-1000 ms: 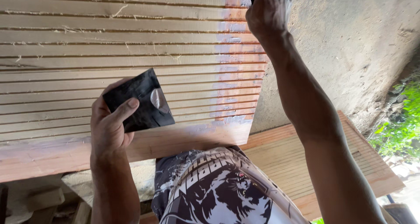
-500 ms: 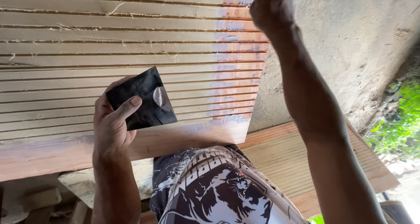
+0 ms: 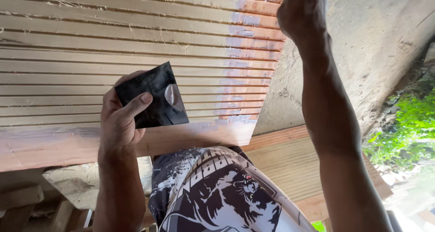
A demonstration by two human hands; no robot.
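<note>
My left hand [image 3: 118,119] grips a flat black square card [image 3: 154,96] that carries a blob of pale paste near its right side; the thumb lies across its face. It is held over a grooved wooden panel [image 3: 90,55] whose right end and lower rail are smeared with pinkish filler. My right hand [image 3: 302,12] is raised at the panel's top right corner, fingers closed around a dark object that is mostly cut off by the frame's top edge.
A second grooved wooden panel [image 3: 290,168] lies below on the right. A rough grey concrete wall [image 3: 371,42] stands behind. Green plants [image 3: 403,128] grow at the far right. Scrap wood pieces [image 3: 27,200] sit at the lower left. My printed shirt [image 3: 217,196] fills the bottom centre.
The view has shifted: both hands and the black card sit a little further right and higher in the frame. The grips are unchanged.
</note>
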